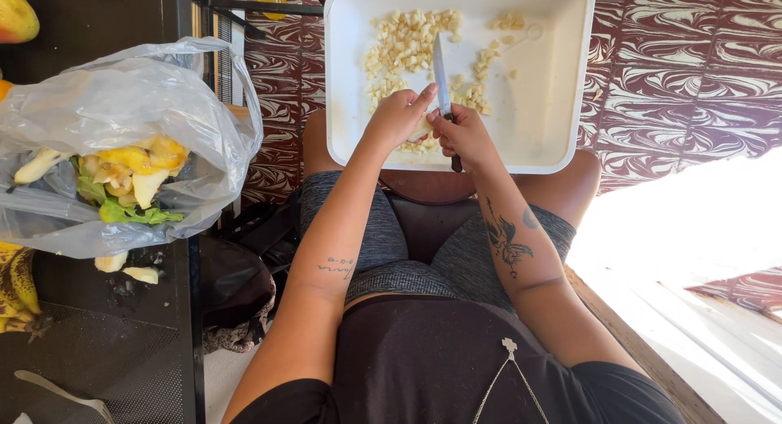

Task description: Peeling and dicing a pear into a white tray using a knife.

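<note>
The seated person holds a white rectangular plastic tray (554,82) across bare knees. The left hand (397,114) is curled around a pale piece of fruit (422,129) at the tray's near edge, fingers closed on it. The right hand (466,135) is clenched on the dark handle of a kitchen knife (441,70); its steel blade points away from the body, edge against the fruit. Small pale diced fruit pieces (407,41) lie scattered over the left and middle of the tray floor, a few under the hands. To the person's left, on a dark table (98,351), stands an open clear plastic bag (122,98) holding yellow peels and green scraps. Ripe bananas (16,289) lie at the table's left edge. Patterned maroon floor tiles (676,57) show beyond the tray.
</note>
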